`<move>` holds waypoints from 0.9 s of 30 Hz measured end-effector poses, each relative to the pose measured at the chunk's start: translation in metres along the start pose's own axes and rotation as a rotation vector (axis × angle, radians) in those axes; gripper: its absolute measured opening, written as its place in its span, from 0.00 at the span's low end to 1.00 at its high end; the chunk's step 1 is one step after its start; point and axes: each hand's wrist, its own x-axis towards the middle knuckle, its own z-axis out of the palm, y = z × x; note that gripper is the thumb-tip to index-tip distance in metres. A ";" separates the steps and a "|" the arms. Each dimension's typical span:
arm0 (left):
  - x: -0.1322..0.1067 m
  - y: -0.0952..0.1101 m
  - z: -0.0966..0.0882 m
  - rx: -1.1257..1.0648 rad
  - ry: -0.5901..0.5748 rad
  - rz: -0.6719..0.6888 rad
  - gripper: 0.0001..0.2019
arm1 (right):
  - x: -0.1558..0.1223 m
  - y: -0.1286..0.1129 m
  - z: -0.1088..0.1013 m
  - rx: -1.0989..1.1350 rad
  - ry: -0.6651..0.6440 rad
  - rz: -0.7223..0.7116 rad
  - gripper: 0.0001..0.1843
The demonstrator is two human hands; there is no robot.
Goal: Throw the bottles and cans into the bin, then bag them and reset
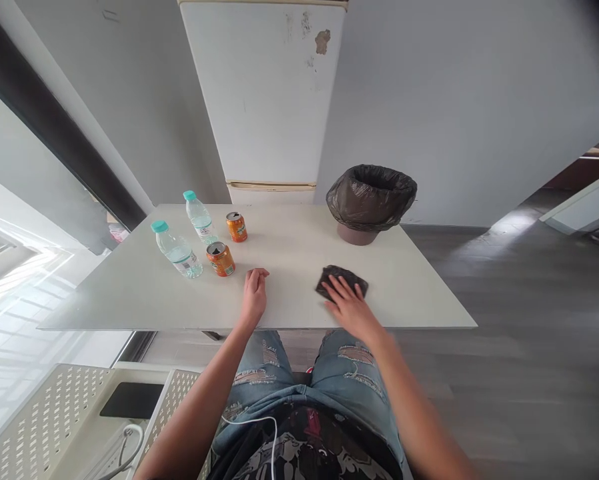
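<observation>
My right hand [348, 303] lies on a small black folded piece [347, 275] on the tabletop, its fingers spread flat over it. Whether this is a cloth or a folded plastic bag I cannot tell. My left hand [255, 293] rests on its side near the table's front edge, fingers curled in and nothing visible in them. Nearest to it stands an orange drink can [221, 259], with a second orange can [237, 227] behind. Left of the cans stand two clear plastic bottles with teal caps, a nearer bottle [178, 252] and a farther bottle [200, 218].
At the back right of the white table [289, 247] stands a small bin [358, 235] lined with a dark plastic bag [369, 200]. A white fridge [269, 93] is behind the table. At lower left, a beige perforated rack [44, 413] holds a dark flat object [132, 400].
</observation>
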 end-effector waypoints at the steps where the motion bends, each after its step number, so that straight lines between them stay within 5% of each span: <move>1: 0.000 0.000 0.000 0.007 -0.014 0.003 0.11 | -0.007 0.021 -0.001 -0.008 0.018 0.070 0.37; 4: 0.000 0.002 0.000 0.025 -0.054 0.012 0.10 | -0.026 0.076 -0.006 -0.028 0.084 0.302 0.36; 7: 0.001 0.004 0.001 0.047 -0.070 0.014 0.09 | -0.034 0.096 -0.009 -0.019 0.110 0.348 0.35; 16: 0.001 0.005 0.001 0.076 -0.092 0.013 0.08 | -0.019 0.020 -0.022 0.092 0.027 -0.259 0.33; 18: 0.001 0.005 0.001 0.079 -0.094 0.014 0.08 | -0.022 0.014 -0.028 0.182 0.085 -0.305 0.33; 20: 0.001 0.006 0.001 0.079 -0.093 0.009 0.08 | -0.023 0.017 -0.032 0.293 0.299 -0.175 0.30; 23: 0.000 0.006 0.001 0.069 -0.095 0.001 0.07 | -0.022 0.032 -0.032 0.395 0.596 0.279 0.25; 27: 0.000 0.004 0.002 0.054 -0.102 -0.009 0.07 | -0.017 0.039 -0.026 0.407 0.393 0.678 0.24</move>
